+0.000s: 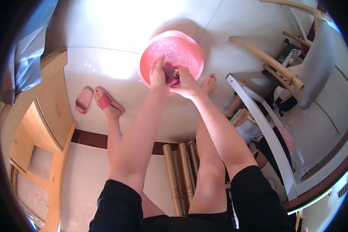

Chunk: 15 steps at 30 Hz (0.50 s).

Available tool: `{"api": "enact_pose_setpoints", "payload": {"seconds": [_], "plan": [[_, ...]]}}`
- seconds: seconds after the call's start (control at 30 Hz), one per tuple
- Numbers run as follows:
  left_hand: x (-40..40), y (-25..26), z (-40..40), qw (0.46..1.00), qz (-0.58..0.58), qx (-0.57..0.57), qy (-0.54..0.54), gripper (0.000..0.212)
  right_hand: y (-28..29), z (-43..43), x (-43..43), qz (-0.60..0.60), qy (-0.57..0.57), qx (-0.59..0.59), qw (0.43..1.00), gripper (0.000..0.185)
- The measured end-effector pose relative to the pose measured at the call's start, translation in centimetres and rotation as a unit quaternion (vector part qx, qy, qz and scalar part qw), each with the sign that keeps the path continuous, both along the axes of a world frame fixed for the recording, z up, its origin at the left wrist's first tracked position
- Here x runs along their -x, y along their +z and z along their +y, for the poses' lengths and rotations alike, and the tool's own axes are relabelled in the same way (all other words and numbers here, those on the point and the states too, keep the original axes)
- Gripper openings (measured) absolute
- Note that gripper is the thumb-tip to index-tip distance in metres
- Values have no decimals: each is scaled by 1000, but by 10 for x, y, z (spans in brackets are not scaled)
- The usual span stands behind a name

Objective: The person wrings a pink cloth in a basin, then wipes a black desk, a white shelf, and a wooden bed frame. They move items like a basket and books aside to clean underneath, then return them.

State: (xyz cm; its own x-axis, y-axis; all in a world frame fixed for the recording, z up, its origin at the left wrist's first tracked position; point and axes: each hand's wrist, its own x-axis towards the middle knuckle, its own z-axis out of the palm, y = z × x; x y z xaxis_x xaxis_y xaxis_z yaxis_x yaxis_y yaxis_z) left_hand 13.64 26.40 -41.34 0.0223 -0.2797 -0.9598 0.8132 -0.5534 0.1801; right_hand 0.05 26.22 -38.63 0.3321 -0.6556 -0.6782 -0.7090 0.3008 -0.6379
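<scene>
A pink plastic basin (pixel 185 47) with water in it stands on the tiled floor before me. Over its near side I hold a bunched purple cloth-like item (pixel 171 76) between both hands; its exact kind is not clear. My left hand (pixel 158 74) is against its left side, fingers pointing up and away. My right hand (pixel 186 82) grips it from the right, thumb and fingers around it. Something small and dark lies in the water beyond my hands, too blurred to name.
A pink slipper (pixel 84 100) lies beside my slippered foot at left; my other foot is bare. A wooden cabinet (pixel 53 101) flanks the left. On the right are a white metal frame (pixel 258 124) and a chair with wooden legs (pixel 264 61). Rolled brown material (pixel 177 174) lies behind me.
</scene>
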Motion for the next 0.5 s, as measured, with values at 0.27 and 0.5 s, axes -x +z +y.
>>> {"api": "enact_pose_setpoints", "payload": {"seconds": [0.27, 0.5], "plan": [[-39, 95, -5, 962, 205, 95, -155, 55, 47, -22, 7, 75, 234, 284, 927, 38], [-49, 136, -13, 873, 376, 54, -305, 46, 89, -49, 8, -121, 365, 319, 866, 35]]}}
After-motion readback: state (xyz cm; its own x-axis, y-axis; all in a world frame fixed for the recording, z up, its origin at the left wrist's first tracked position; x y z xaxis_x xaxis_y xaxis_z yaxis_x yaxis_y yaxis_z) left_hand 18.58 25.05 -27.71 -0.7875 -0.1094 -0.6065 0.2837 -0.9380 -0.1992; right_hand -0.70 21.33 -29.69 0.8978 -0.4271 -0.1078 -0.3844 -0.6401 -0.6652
